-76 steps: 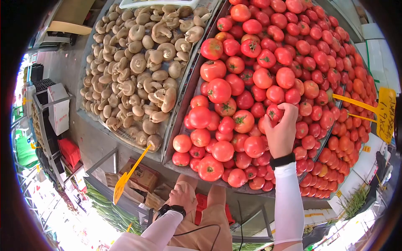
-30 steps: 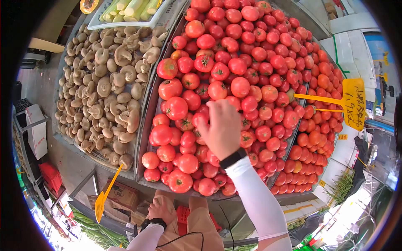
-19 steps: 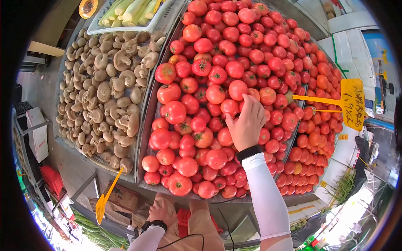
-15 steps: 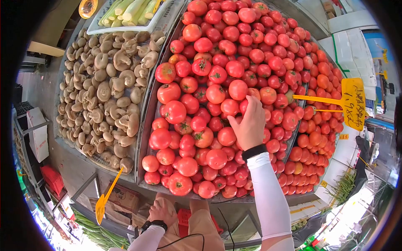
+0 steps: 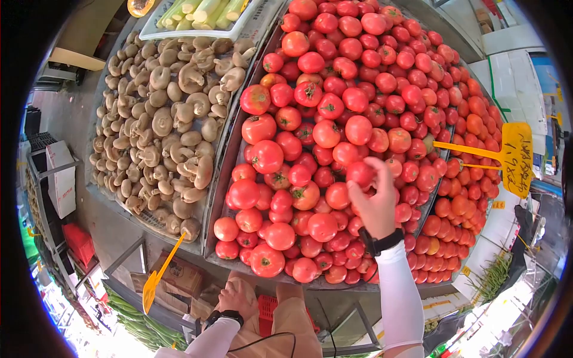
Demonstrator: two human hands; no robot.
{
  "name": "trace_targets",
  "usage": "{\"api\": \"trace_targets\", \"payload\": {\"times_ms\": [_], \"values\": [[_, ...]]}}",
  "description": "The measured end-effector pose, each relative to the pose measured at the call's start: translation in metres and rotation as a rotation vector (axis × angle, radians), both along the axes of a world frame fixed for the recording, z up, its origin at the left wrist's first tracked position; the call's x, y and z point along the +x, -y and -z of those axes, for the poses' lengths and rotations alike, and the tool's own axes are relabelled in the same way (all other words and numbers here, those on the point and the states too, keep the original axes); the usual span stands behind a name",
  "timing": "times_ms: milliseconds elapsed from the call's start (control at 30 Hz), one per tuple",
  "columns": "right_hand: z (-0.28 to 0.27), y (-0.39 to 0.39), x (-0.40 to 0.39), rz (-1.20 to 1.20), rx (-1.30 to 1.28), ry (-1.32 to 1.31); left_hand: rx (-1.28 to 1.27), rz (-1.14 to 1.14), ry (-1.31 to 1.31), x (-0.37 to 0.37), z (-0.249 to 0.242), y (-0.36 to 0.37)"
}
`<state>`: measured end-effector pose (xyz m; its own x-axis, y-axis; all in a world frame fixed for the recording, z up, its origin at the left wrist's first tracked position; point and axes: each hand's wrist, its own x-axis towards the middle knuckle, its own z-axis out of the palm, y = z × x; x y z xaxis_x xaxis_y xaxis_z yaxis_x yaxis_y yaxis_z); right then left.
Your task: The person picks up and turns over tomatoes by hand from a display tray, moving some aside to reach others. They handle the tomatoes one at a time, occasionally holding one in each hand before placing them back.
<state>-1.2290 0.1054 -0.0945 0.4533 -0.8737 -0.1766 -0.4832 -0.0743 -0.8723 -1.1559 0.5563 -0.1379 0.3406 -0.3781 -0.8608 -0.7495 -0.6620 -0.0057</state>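
My right hand (image 5: 379, 203), with a black wristband and white sleeve, reaches over the big heap of red tomatoes (image 5: 279, 236). Its thumb and fingers are closed around one tomato (image 5: 360, 173), which sits at the top of the pile's middle. Other tomatoes lie all around it, some with green stem ends. My left hand (image 5: 240, 298), wearing a dark watch, stays low near my thigh with curled fingers. Nothing shows in it.
Left of the tomatoes is a bin of brown mushrooms (image 5: 162, 122), with a white tray (image 5: 230, 31) of pale green stalks behind. Yellow price signs (image 5: 517, 160) stick out at the right and a yellow tag (image 5: 150, 289) at the front left. Below are a cardboard box (image 5: 181, 273) and red basket (image 5: 268, 313).
My right hand has closed its fingers and thumb around a tomato; before, it lay with thumb and fingers apart over the pile. The whole view has shifted slightly to the right.
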Motion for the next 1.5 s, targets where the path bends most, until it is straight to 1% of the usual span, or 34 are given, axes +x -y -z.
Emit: {"api": "trace_targets", "payload": {"times_ms": [33, 133, 233, 267, 367, 467, 567, 633, 700, 800, 900, 933, 1033, 1133, 1233, 1333, 1433, 1500], "values": [[0.002, -0.004, 0.002, -0.150, -0.136, -0.072, 0.003, -0.006, 0.004, 0.000, 0.000, 0.000], [0.003, -0.017, 0.016, -0.369, -0.268, -0.099, 0.009, -0.023, 0.000, -0.002, 0.002, 0.001], [0.016, -0.023, 0.029, -0.388, -0.356, -0.105, 0.020, -0.036, -0.015, 0.000, 0.002, 0.000], [0.022, -0.023, 0.033, -0.394, -0.421, -0.125, 0.026, -0.033, -0.018, 0.000, 0.001, 0.000], [0.029, -0.022, 0.038, -0.421, -0.481, -0.250, 0.100, -0.062, -0.075, 0.006, -0.007, 0.014], [0.021, -0.025, 0.042, -0.436, -0.546, -0.362, 0.142, -0.087, -0.104, 0.009, -0.011, 0.023], [0.013, -0.022, 0.044, -0.373, -0.628, -0.304, 0.139, -0.091, -0.102, 0.008, -0.009, 0.021], [0.006, -0.015, 0.043, -0.244, -0.613, -0.320, 0.134, -0.097, -0.098, 0.010, -0.009, 0.021], [0.010, 0.000, 0.037, -0.156, -0.605, -0.309, 0.124, -0.107, -0.103, 0.011, -0.011, 0.026], [0.023, 0.012, 0.029, -0.157, -0.459, -0.332, 0.066, -0.036, -0.026, 0.003, -0.002, 0.014], [0.032, 0.012, 0.034, -0.109, -0.404, -0.330, 0.044, -0.029, -0.012, 0.004, -0.001, 0.011], [0.034, 0.012, 0.035, -0.102, -0.450, -0.326, 0.073, -0.048, -0.037, 0.007, -0.004, 0.017], [0.036, 0.014, 0.038, -0.048, -0.312, -0.312, 0.135, -0.087, -0.093, 0.013, -0.011, 0.031], [0.036, 0.013, 0.039, -0.027, -0.338, -0.275, 0.150, -0.077, -0.102, 0.015, -0.011, 0.031], [0.027, 0.010, 0.035, -0.089, -0.375, -0.268, 0.155, -0.072, -0.104, 0.015, -0.010, 0.030], [0.021, 0.006, 0.027, -0.105, -0.236, -0.272, 0.153, -0.076, -0.106, 0.016, -0.010, 0.030], [0.029, 0.006, 0.021, -0.140, -0.416, -0.222, 0.152, -0.088, -0.111, 0.017, -0.012, 0.032], [0.032, 0.005, 0.017, -0.178, -0.472, -0.311, 0.153, -0.097, -0.117, 0.018, -0.013, 0.034]]}}
